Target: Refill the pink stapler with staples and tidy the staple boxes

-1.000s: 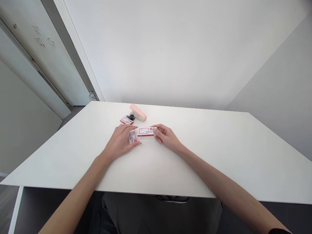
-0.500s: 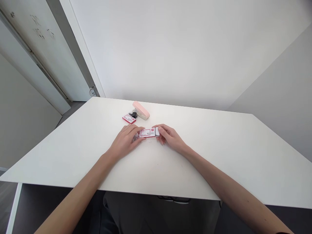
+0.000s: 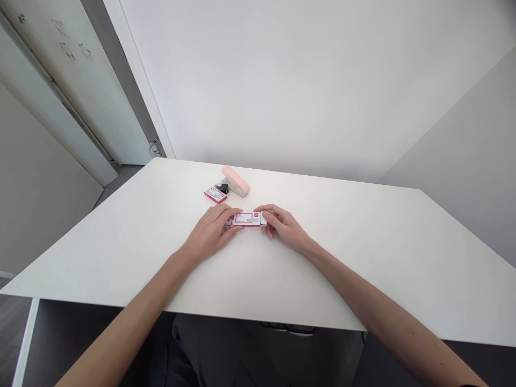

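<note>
A small red-and-white staple box (image 3: 246, 219) lies at the middle of the white table (image 3: 363, 252), held from both ends. My left hand (image 3: 212, 234) pinches its left end, fingers curled over another small box that is mostly hidden beneath them. My right hand (image 3: 284, 227) grips the right end, where a white inner tray sticks out of the sleeve. Further back lie a second red-and-white staple box (image 3: 215, 194), a pink stapler (image 3: 236, 181) and a small black clip (image 3: 221, 188) between them.
The table's near edge (image 3: 258, 317) runs across the lower part of the view. Plain walls stand behind and to the right. A door frame (image 3: 133, 91) and floor lie at the back left.
My left hand has moved onto the left end of the box, covering the second small box that lay under its fingers. The white tray now shows at the right end.
</note>
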{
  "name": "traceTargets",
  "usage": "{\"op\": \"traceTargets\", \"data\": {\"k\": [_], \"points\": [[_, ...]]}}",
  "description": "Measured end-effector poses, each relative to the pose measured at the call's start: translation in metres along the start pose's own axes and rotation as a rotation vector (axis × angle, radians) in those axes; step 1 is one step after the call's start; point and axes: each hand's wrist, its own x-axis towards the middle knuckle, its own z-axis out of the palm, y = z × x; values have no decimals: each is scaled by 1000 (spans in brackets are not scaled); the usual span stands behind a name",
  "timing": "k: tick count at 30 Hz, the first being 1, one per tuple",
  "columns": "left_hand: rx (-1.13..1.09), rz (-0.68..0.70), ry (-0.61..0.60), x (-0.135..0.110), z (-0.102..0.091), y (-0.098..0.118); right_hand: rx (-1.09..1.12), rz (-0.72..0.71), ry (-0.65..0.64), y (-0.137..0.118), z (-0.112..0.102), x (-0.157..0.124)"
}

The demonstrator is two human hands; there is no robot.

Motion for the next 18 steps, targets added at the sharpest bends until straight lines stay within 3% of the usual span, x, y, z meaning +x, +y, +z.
{"op": "traceTargets", "data": {"k": [13,15,18], "points": [[29,39,19,1,1,-5,-66,25,12,-3,6,-3],[103,-39,93,2,-3,-13,-55,25,43,-4,7,-4],[216,-285,280,0,-11,-29,-54,22,88,-3,8,-5]]}}
